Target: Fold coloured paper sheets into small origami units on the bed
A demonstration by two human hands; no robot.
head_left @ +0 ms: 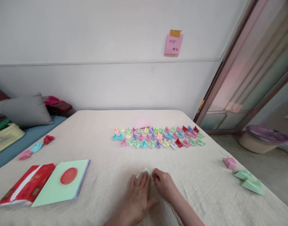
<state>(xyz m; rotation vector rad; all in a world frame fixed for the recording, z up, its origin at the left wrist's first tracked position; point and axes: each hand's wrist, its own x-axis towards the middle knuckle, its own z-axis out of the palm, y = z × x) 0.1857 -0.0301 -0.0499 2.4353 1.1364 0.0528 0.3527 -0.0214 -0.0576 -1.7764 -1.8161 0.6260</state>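
Head view, and here we are: one small green paper [146,169] on the cloth [103,194], close in front of me, mostly covered by my own fingers. My left hand [138,198] lies palm down over it, fingers stretched out flat, thumb out to the side. My right hand [164,183] curls in at the paper's right edge, thumb and forefinger close together; whether they pinch it, I can't tell from here. Looks like a crease being worked, so the left is my anchor: steady weight through the fingertips, no sliding. The right wants edge matched to edge and corners true first, then one firm stroke along the line, middle outward. Careful, that cloth is bumpy, and a soft base could blunt the crease; a second pass with the nail should sharpen it. Rush it and the tip likely sits crooked. And past my fingertips, rows of little folded shapes [144,144], well apart from both hands, while the green pad [52,190] sits over to the left. Plenty of elbow room here.
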